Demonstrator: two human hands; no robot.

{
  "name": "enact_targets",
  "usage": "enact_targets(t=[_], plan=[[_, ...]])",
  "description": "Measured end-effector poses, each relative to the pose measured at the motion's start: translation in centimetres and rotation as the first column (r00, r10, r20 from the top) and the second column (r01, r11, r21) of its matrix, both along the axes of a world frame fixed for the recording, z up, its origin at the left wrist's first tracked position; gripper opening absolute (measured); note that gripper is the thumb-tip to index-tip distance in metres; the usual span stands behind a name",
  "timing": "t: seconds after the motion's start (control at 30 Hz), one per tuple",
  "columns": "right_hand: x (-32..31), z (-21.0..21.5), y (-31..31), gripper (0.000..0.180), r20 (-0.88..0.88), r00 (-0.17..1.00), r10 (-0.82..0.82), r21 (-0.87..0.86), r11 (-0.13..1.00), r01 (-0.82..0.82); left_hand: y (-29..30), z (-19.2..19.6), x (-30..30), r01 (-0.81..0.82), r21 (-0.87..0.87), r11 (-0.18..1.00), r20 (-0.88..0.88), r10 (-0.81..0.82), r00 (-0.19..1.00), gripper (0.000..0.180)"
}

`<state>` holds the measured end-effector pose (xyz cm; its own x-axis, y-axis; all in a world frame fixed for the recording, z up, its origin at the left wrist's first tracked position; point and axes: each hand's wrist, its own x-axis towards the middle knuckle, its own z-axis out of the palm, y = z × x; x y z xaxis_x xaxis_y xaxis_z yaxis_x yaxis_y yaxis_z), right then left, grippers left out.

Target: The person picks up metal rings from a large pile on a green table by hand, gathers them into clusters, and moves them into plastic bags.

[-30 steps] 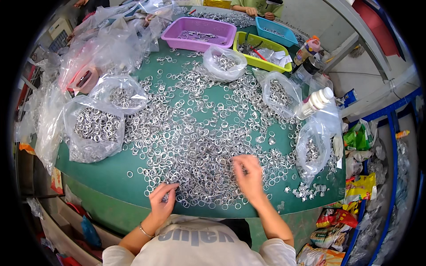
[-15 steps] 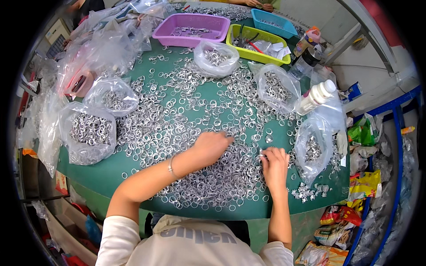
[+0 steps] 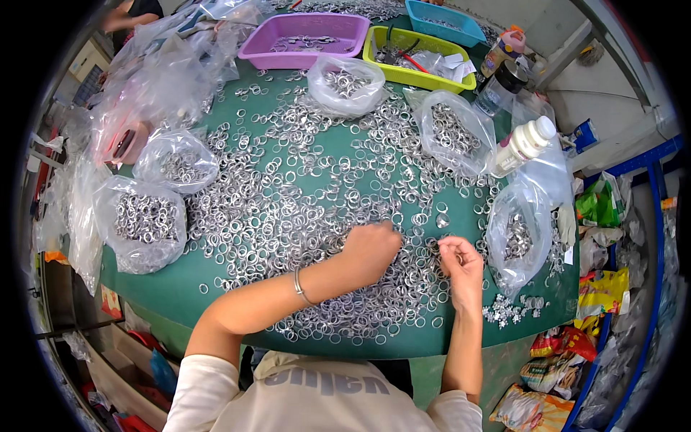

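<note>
Loose silvery metal rings (image 3: 338, 309) lie in a wide heap across the green tabletop (image 3: 324, 155). Over the heap's right part is my left hand (image 3: 373, 250), its fingers curled in and pointing down among the rings; any ring in them is hidden. My right hand (image 3: 464, 263) sits at the heap's right edge, thumb and fingertips pinched together. Something small and shiny shows at those fingertips, too small to name. Just beyond the right hand, a larger ring (image 3: 442, 219) lies apart on the green surface.
Clear plastic bags of rings stand at the left (image 3: 146, 219), back (image 3: 345, 85) and right (image 3: 520, 234). Farther off are a purple basin (image 3: 252, 56), a green basin (image 3: 425, 78) and a blue basin (image 3: 446, 30). A white bottle (image 3: 524, 146) leans at right, with tiny silvery pieces (image 3: 507, 311) nearer me.
My left hand has shifted right across the heap, toward my right hand. The right hand has turned slightly, its fingers still pinched. The whole view has tilted a little.
</note>
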<state>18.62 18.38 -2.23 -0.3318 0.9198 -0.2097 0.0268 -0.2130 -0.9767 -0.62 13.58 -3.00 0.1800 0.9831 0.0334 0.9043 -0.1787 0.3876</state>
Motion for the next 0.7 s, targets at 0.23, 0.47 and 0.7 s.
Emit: enact_targets(t=[0.23,0.47,0.7], plan=[[-1.6,-0.7,0.4,0.009,0.734,0.661,-0.158,0.550,0.710,-0.440,0.9,-1.3,1.1,-0.019,0.016,1.000,0.064,0.018,0.998,0.006],[-0.5,-0.8,1.3,0.003,0.568,0.822,0.045,0.473,0.799,-0.370,0.7,-0.6,0.2,-0.192,0.144,0.971,0.418,0.116,0.901,0.008],[1.5,0.4,1.6,0.013,-0.525,0.808,-0.267,-0.480,0.877,-0.022,-0.4,1.2,-3.8,0.275,-0.553,0.787,0.787,0.601,-0.138,0.015]])
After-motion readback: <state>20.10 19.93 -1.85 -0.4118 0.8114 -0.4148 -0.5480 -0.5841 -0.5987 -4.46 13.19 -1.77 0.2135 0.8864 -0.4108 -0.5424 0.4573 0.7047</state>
